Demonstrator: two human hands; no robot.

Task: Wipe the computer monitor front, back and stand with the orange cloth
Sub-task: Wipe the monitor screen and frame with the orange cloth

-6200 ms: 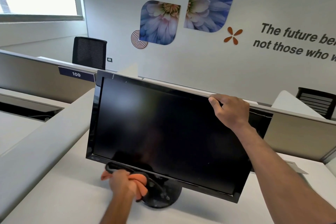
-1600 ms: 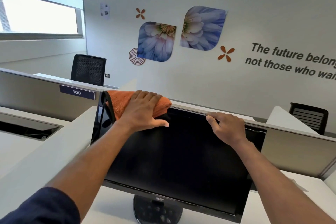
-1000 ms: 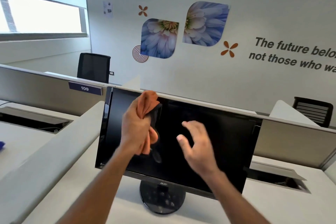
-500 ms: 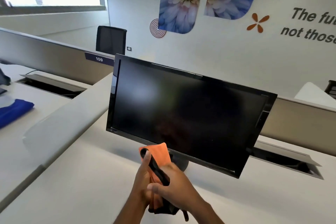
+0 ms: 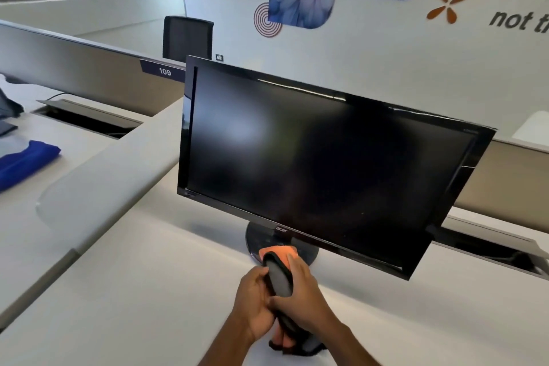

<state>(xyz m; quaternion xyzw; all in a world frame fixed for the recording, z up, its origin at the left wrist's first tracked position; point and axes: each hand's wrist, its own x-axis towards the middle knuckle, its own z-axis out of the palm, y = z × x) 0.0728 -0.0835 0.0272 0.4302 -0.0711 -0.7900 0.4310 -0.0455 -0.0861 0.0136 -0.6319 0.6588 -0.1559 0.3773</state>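
Head view: "acer" on monitor [image 5: 312, 157] bezel, "109" on partition label [image 5: 162, 71]

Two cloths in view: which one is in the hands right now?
The orange cloth with dark edging, gripped by the left hand and right hand before the black monitor's round stand. The blue cloth lies alone on the neighbouring desk at left.

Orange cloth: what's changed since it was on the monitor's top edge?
The left hand brought the orange cloth down in front of the stand; the right hand let go of the monitor and now grips the cloth too. The monitor stays put, screen dark.
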